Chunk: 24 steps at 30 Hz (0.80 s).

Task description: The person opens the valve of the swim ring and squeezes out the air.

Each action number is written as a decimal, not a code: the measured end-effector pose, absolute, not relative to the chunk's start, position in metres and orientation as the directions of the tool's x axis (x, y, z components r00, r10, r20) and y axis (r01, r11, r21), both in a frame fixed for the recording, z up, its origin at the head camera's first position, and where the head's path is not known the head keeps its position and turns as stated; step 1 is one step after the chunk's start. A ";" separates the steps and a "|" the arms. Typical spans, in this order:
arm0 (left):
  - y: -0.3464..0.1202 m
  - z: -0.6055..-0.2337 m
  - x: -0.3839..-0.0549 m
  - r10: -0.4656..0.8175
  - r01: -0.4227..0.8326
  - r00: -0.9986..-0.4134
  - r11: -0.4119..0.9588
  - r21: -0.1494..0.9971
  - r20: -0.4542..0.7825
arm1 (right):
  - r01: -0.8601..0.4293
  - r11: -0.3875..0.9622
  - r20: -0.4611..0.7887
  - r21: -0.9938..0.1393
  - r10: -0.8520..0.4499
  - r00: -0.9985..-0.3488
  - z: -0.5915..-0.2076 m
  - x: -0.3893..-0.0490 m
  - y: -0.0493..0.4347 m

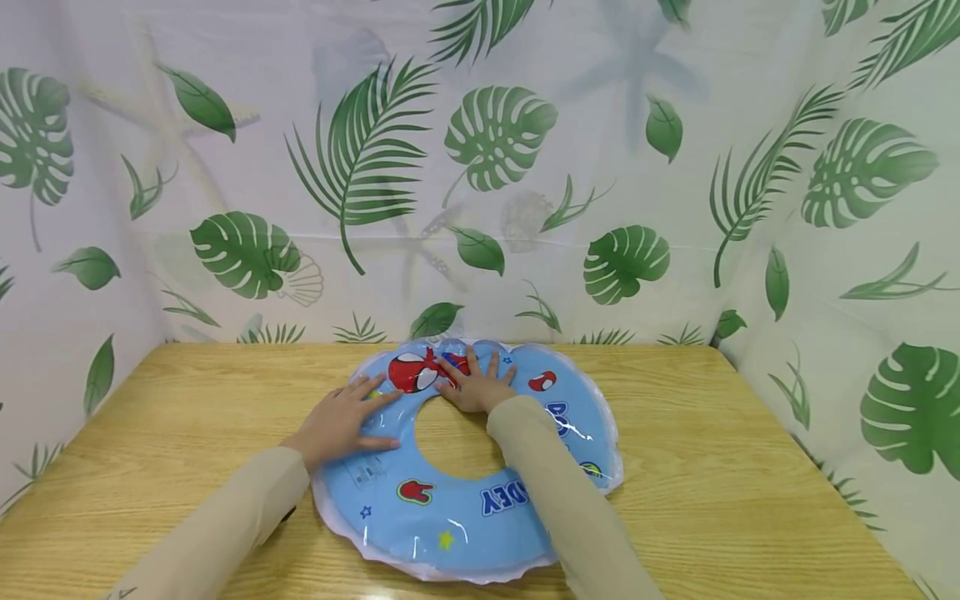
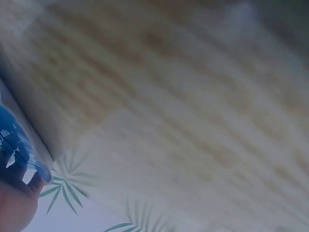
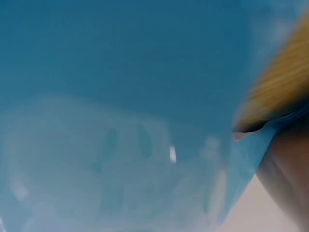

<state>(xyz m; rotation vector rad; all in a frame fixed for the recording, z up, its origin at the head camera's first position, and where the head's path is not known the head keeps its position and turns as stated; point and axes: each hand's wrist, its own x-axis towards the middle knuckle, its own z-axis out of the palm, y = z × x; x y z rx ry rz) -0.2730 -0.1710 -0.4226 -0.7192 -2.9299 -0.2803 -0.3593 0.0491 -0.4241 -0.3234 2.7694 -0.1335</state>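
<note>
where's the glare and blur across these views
Head: mostly crisp, white glare streaks on the blue inflatable ring; left wrist: dim, wooden tabletop heavily blurred; right wrist: ring's blue surface looks soft, with a pale sheen and a small bright glint.

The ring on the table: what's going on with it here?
A person has the left hand spread on the left side of the ring and the right hand on its far side, by the printed red face. The ring lies on the table, which shows through its middle.
</note>
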 end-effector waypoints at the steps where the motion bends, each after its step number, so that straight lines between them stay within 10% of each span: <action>1: -0.172 -0.423 -0.274 0.446 0.465 -0.884 0.871 0.160 0.139 | -0.207 0.969 -0.328 -0.134 -0.240 -0.913 -0.424 -0.359 0.049; 24: -0.173 -0.422 -0.280 0.446 0.428 -0.895 0.871 0.240 -0.021 | -0.276 0.943 -0.338 -0.187 -0.325 -0.883 -0.417 -0.364 0.060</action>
